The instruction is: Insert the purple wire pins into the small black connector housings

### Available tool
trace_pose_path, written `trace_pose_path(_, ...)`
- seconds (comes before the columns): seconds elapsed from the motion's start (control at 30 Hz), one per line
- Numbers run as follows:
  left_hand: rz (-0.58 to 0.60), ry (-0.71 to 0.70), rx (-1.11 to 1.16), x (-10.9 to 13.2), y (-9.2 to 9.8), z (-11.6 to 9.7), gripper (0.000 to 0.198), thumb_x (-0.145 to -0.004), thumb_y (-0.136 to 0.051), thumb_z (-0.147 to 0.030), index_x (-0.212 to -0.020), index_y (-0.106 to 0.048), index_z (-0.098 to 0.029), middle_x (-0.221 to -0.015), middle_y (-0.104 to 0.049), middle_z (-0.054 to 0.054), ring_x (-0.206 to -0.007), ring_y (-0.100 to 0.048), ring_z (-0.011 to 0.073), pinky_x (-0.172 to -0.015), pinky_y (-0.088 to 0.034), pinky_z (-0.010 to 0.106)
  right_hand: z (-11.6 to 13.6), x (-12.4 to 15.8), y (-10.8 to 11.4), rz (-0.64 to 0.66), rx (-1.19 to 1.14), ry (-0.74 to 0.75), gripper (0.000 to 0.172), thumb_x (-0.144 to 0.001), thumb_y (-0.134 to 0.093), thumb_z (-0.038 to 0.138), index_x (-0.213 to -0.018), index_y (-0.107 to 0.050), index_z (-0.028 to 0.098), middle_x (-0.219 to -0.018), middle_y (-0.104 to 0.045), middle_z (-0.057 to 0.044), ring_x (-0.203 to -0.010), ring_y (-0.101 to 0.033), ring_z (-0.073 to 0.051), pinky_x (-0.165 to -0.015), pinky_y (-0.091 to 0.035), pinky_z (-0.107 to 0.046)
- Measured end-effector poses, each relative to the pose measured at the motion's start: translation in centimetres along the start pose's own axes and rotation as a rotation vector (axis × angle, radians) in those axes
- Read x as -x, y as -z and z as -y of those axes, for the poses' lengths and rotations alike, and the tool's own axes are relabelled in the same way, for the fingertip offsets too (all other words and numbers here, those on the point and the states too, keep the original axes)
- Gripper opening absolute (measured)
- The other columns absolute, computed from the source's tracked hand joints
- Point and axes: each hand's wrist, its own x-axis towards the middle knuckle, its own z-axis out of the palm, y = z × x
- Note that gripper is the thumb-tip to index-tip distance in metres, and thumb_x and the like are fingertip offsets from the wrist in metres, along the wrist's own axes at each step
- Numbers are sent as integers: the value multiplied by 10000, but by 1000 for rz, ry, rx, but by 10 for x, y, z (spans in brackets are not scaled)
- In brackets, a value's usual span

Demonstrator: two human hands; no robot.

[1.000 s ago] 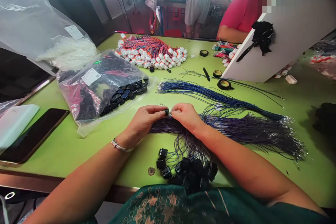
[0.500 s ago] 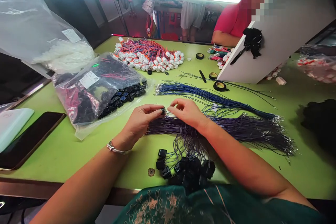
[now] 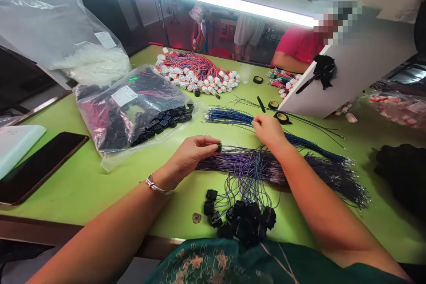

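My left hand [image 3: 191, 155] pinches a small black connector housing [image 3: 218, 147] between thumb and fingertips, over the left end of the purple wires [image 3: 229, 162]. My right hand [image 3: 270, 132] is on the bundle of blue wires [image 3: 226, 116], its fingers curled closed. Whatever those fingers hold is hidden. The blue bundle runs under this hand toward the right, with metal tips at its ends. Nearer my body lies a pile of black connectors [image 3: 244, 219] with blue and purple wires fixed in them.
A clear bag [image 3: 109, 120] of black connectors lies left, with a phone [image 3: 43, 173] beside it. White connectors with red wires [image 3: 199, 75] are heaped at the back. Tape rolls [image 3: 282, 118] lie by a white panel [image 3: 319, 84]. A person in red [image 3: 293, 49] sits behind it.
My right hand has moved away from the connector in my left hand, rightward and onto the blue wires. My left hand still holds the connector. The camera view has shifted slightly.
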Motion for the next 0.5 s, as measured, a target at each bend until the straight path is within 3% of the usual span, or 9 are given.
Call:
trace_pose_path(0.07, 22, -4, 11, 0, 1, 0, 264, -589, -841, -218, -824, -755, -131, -791, -726, 60, -745, -684, 157, -891, -524, 356, -2, 3, 3, -80, -128, -11, 212, -830, -503, 256, -856, -687, 154, -764, -693, -74, -671, -581, -170, -633, -394, -277)
trace_pose_path(0.17, 52, 27, 7, 0, 0, 2, 281, -586, -843, -223, -835, -751, -131, -794, -731, 72, -733, -695, 169, -853, -529, 350, 12, 7, 1, 96, -230, 75, 133, -759, -574, 218, -781, -693, 163, -698, -680, -33, -618, -563, -146, -618, -398, -262)
trace_pose_path(0.2, 61, 39, -2, 0, 0, 3, 286, -586, -843, -226, -839, -751, -131, -799, -734, 77, -733, -698, 174, -840, -529, 345, 23, 9, -1, 167, -233, 151, 123, -752, -585, 209, -773, -701, 173, -715, -689, -27, -631, -566, -143, -627, -397, -260)
trace_pose_path(0.3, 86, 49, -39, 1, -1, 5, 283, -590, -841, -236, -840, -753, -137, -791, -740, 79, -722, -696, 176, -803, -530, 331, 65, 8, -6, 198, -262, 269, 154, -781, -570, 194, -765, -722, 188, -736, -707, -29, -654, -575, -139, -647, -395, -259)
trace_pose_path(0.4, 112, 55, -80, 3, -3, 6, 292, -587, -838, -230, -850, -758, -131, -795, -746, 87, -701, -680, 170, -767, -529, 325, 105, 3, -11, 254, -313, 313, 169, -772, -566, 163, -746, -731, 186, -730, -712, -30, -650, -580, -138, -633, -393, -254)
trace_pose_path(0.5, 147, 37, -110, 5, -4, 5, 305, -583, -832, -215, -865, -760, -122, -869, -753, 110, -735, -674, 180, -772, -520, 330, 127, -1, -15, 251, -305, 308, 176, -770, -563, 169, -733, -735, 179, -719, -713, -45, -642, -575, -147, -622, -384, -265)
